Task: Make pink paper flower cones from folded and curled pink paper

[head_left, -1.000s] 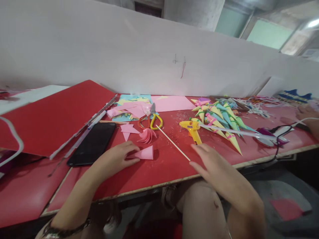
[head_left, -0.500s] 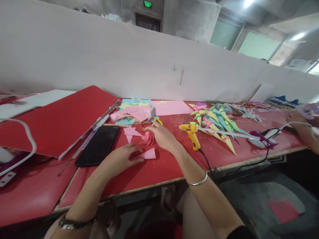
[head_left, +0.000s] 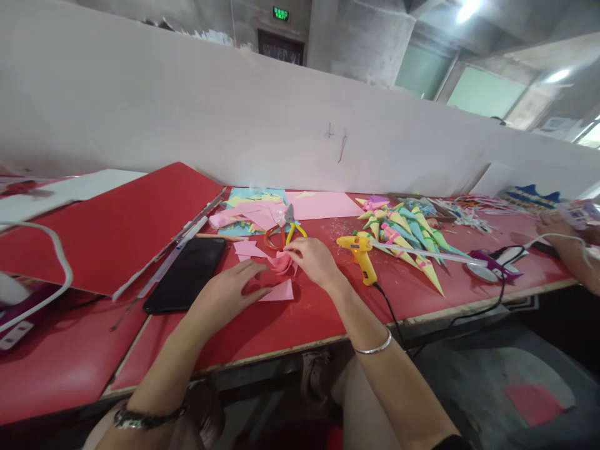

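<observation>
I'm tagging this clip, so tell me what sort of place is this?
Probably a craft workshop bench. A red table carries a heap of rolled paper cones, a yellow glue gun and scissors; another person's hand works further along the table.

Craft workshop — paper cones (head_left: 412, 234), glue gun (head_left: 360, 250) (shared bench (head_left: 328, 312)).

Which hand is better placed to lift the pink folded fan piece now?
Right. The right hand already has its fingertips on the pink fan piece, while the left hand rests beside the pink cone.
</observation>
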`<state>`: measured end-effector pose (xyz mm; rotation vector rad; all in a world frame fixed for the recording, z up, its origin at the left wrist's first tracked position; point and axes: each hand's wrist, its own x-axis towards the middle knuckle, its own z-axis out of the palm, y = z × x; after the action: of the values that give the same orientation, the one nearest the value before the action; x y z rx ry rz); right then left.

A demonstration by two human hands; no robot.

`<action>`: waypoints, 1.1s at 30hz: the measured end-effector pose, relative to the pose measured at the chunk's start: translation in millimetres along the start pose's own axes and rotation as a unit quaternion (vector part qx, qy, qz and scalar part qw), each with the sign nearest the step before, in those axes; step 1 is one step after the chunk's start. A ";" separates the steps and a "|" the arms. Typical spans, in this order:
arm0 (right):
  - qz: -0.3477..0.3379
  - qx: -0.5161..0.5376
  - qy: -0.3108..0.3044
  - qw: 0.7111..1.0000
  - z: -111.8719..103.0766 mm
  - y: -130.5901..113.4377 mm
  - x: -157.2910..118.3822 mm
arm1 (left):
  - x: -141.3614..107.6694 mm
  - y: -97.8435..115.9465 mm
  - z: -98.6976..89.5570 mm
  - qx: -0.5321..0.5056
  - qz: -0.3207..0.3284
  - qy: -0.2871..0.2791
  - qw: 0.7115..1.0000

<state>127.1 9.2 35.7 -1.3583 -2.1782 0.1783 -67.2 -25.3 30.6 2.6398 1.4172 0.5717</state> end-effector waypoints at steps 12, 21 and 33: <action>-0.189 0.053 0.107 0.975 -29.4 -33.5 -49.4 | -4.6 16.2 8.1 -0.065 0.081 0.182 0.978; -0.197 0.139 0.092 0.966 -26.0 -33.2 -61.7 | -8.0 25.0 17.2 -0.143 0.013 0.022 0.989; -0.139 0.229 0.150 0.952 -25.0 -34.9 -65.4 | -7.9 28.7 13.0 -0.176 0.045 0.047 0.982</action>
<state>134.3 -68.2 44.8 -0.7569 -1.8905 0.3222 -43.9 -46.7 23.6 2.4286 1.0981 0.8783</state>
